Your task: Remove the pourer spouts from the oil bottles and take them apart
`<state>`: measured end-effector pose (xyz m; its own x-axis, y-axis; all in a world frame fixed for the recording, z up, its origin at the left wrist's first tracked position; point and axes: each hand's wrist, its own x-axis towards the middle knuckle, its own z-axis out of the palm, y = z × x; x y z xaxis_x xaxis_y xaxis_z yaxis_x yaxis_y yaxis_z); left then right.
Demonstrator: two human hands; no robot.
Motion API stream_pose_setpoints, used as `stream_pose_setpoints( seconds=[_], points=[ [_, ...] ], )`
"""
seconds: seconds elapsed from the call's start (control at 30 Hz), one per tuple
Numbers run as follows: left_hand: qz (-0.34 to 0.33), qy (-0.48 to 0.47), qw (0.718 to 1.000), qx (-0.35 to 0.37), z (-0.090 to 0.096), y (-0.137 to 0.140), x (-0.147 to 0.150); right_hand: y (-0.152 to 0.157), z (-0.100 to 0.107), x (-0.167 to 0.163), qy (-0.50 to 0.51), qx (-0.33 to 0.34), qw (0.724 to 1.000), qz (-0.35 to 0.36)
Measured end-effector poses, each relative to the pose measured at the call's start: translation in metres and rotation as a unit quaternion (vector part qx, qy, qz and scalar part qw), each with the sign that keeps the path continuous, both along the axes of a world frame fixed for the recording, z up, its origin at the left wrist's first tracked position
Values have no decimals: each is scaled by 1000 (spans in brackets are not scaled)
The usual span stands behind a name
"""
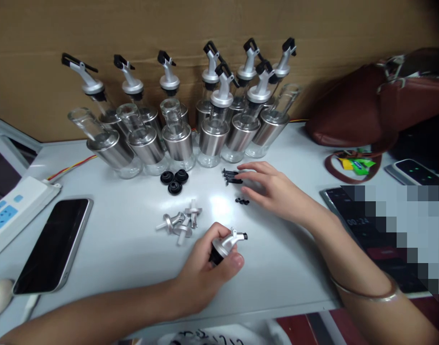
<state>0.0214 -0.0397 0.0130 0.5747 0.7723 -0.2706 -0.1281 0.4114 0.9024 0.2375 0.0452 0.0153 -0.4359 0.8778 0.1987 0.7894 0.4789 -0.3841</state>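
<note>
Near the front of the table, my left hand (205, 275) is closed around a silver bottle pourer (227, 243) with a black base and a black spout tip. Fingers stretched apart, my right hand (271, 188) is over the small black flip levers (230, 177), its fingertips at their right ends. Just below them lie several tiny black caps (242, 201). Three black rubber stoppers (174, 182) sit left of the levers. Loose silver spouts (183, 224) with clear tubes lie nearer to my left hand.
Glass bottles with steel sleeves (179, 143) stand in two rows before the cardboard (190, 24), some with pourers fitted. At left are a phone (54, 244) and a power strip (16, 206). A brown handbag (352, 115), small packets (359, 165) and a device showing a timer (357, 222) are at right.
</note>
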Motion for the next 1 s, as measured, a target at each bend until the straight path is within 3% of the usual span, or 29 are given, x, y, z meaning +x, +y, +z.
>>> stream_pose_setpoints(
  seconds=[0.33, 0.57, 1.0],
  points=[
    [13, -44, 999, -18, -2, 1, 2, -1, 2, -1, 6, 21, 1000, 18],
    [13, -42, 999, -20, -2, 1, 2, 1, -1, -2, -15, -1, 999, 37],
    [15, -46, 999, -19, -2, 0, 2, 2, -1, 1, -11, 20, 1000, 13]
  ],
)
